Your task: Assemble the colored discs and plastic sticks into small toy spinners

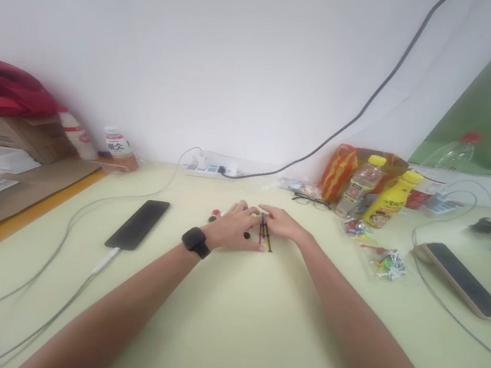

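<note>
Both my arms reach out to the middle of a pale yellow-green desk (223, 323). My left hand (234, 229), with a black watch (196, 241) on its wrist, rests fingers spread and flat on the desk. My right hand (280, 222) lies beside it, fingers extended and touching a small bundle of thin coloured sticks (264, 235) in red, blue, yellow and black. A few small red and black round pieces (215, 214) lie just left of my left hand. I cannot make out whether any stick is pinched.
A black phone (138, 223) on a white cable lies to the left; a power strip (205, 168) sits by the wall. Glasses (312, 202), drink bottles (390, 199), snack bags and a second phone (463, 278) are on the right. Boxes (15, 132) stand far left.
</note>
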Demonstrator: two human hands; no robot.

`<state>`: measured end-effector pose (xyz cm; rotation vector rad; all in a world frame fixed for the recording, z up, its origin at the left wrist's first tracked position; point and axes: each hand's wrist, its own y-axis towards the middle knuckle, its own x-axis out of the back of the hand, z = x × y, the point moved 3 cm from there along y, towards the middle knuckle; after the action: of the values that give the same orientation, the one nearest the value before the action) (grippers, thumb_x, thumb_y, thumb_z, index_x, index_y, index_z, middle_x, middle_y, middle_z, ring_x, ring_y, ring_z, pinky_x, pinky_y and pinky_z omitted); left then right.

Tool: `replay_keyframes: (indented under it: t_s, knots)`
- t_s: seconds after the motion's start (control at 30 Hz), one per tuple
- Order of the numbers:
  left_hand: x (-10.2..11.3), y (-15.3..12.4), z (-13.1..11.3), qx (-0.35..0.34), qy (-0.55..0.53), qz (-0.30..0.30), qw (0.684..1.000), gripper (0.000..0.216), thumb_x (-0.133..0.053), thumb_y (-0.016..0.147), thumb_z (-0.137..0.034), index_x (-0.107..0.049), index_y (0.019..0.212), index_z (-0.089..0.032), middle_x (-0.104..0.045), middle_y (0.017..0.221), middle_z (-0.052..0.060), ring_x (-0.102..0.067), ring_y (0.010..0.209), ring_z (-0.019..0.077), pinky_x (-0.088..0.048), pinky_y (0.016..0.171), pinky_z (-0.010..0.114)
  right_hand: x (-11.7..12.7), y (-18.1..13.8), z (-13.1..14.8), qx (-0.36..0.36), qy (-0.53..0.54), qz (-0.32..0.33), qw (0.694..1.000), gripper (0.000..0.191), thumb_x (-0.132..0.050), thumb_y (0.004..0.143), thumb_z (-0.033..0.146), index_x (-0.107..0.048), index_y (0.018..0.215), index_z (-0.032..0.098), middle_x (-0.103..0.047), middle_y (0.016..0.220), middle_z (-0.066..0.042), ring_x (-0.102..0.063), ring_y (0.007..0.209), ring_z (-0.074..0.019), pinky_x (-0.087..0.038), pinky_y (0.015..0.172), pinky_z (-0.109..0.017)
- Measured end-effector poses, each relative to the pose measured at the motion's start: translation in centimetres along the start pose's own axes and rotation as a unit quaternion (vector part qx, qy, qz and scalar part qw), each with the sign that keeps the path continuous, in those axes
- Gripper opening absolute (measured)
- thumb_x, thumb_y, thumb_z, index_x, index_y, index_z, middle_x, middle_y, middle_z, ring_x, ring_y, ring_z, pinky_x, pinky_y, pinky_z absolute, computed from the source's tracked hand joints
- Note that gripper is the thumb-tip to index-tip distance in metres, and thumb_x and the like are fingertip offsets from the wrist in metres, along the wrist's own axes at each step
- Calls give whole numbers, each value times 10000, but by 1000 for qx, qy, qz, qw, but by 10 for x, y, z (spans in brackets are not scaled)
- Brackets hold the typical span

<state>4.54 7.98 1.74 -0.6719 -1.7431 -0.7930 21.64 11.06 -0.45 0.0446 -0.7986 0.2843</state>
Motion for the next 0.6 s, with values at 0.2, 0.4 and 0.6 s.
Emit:
replay_keyframes:
  t_s: [0.2, 0.4, 0.6]
  knots:
    - [3, -1, -3, -1, 4, 5, 1000, 482, -711, 828, -659, -670, 1021, -219, -600, 1265, 101, -458, 1062, 301, -402, 943, 434, -3, 6, -4, 70, -45, 18, 996, 471, -461, 952, 122, -726, 1299, 297, -748, 1266, -17, -687, 1120, -197, -477, 991, -273]
    - [-1, -1, -4, -18, 3, -6, 1000, 533, -688, 842, -676, -675, 1186, -270, -619, 1227, 77, -468, 1045, 293, -405, 957, 438, 5, 5, -13, 58, -87, -20, 994, 349, -538, 933, 189, -753, 1204, 236, -779, 1106, -51, -698, 937, -190, -489, 821, -250]
    - [-1, -1, -5, -34, 11, -5, 999, 496, -679, 850, -676, -706, 1098, -248, -630, 1225, 74, -476, 1045, 291, -415, 956, 436, 7, 5, -20, 21, -102, -79, 991, 233, -620, 924, 330, -729, 1101, 224, -749, 914, -47, -650, 788, -180, -448, 707, -261]
